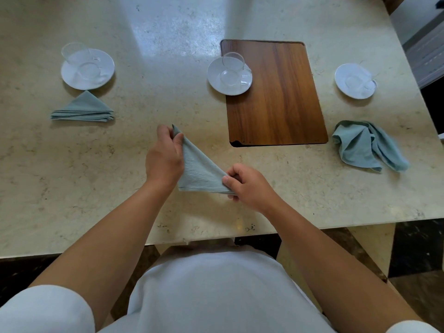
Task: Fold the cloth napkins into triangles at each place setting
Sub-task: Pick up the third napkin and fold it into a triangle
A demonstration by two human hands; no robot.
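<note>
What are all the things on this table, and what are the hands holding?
table: 1, beige stone, fills the view
wooden board: 1, brown, set into the table, right of centre
saucers: 3, white, far side: left saucer, middle saucer, right saucer
glass cups: 3, clear, one on each saucer: left cup, middle cup, right cup
folded napkin: 1, pale teal, triangle before the left saucer
crumpled napkin: 1, pale teal, right side
held napkin: 1, pale teal, middle
left hand: 1, pinches the held napkin's far corner
right hand: 1, pinches its near corner
</note>
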